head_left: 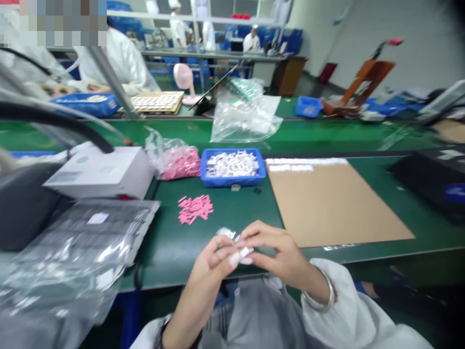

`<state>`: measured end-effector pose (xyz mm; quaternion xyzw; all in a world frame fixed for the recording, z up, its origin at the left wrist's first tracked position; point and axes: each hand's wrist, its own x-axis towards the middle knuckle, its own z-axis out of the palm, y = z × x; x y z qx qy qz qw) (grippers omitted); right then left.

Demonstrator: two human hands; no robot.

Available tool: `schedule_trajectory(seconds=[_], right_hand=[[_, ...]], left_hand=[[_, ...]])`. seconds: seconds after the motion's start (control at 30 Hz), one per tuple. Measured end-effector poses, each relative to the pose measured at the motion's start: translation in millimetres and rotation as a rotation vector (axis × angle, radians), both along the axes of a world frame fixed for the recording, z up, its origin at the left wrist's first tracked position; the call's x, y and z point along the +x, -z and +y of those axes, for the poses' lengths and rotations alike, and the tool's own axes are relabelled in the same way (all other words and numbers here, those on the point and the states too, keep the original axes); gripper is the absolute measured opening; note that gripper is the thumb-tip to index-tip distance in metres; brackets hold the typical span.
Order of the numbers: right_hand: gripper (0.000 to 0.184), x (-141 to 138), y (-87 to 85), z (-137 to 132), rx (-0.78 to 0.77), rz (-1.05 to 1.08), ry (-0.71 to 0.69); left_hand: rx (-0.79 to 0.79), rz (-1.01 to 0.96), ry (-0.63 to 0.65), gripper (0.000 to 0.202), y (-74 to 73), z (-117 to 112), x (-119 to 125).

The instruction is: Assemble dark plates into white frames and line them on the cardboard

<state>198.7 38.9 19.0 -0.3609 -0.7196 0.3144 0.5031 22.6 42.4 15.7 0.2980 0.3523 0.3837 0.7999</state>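
My left hand (218, 259) and my right hand (274, 247) meet above the near edge of the green table, fingertips pinched together. Between them is a small white plastic part (245, 252), held by both hands; its exact shape is mostly hidden by the fingers. Just behind the fingertips lies a small clear and white piece (226, 233), blurred. Pink strips (195, 208) form a loose pile on the table, left of and beyond my hands. Farther back, a blue tray (232, 182) holds many similar white parts (232, 164).
A brown board (334, 203) with rows of white parts (307, 162) along its far edge lies right. A bag of pink strips (181, 162), a white box-shaped device (105, 169) and plastic-wrapped sheets (83, 237) stand left. A co-worker in white (119, 58) sits across the bench.
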Motion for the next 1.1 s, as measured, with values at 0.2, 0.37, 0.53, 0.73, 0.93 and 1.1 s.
schedule_trajectory(seconds=[0.2,0.37,0.53,0.73,0.93,1.1], right_hand=[[0.009,43.4,-4.4,-19.0,0.208,-0.124,0.045],[0.027,59.5,-3.4,-27.2,0.336,-0.243,0.227],[0.026,61.4,-1.4,-30.7,0.381,-0.307,0.358],[0.015,56.8,-1.6,-35.7,0.407,-0.293,0.437],[0.023,51.2,-1.4,-37.9,0.391,-0.257,0.452],[0.025,44.5,2.3,-38.6,0.409,-0.289,0.454]], left_hand=[[0.018,0.067,0.246,0.044,2.3,12.3,32.1],[0.02,-0.06,0.337,0.044,9.4,8.4,63.2],[-0.095,-0.192,0.257,0.035,28.1,-0.1,84.7],[-0.146,-0.211,0.239,0.043,30.4,-0.6,84.4],[-0.169,-0.301,0.256,0.034,29.3,4.9,79.2],[-0.14,-0.305,0.187,0.035,26.5,0.9,78.4]])
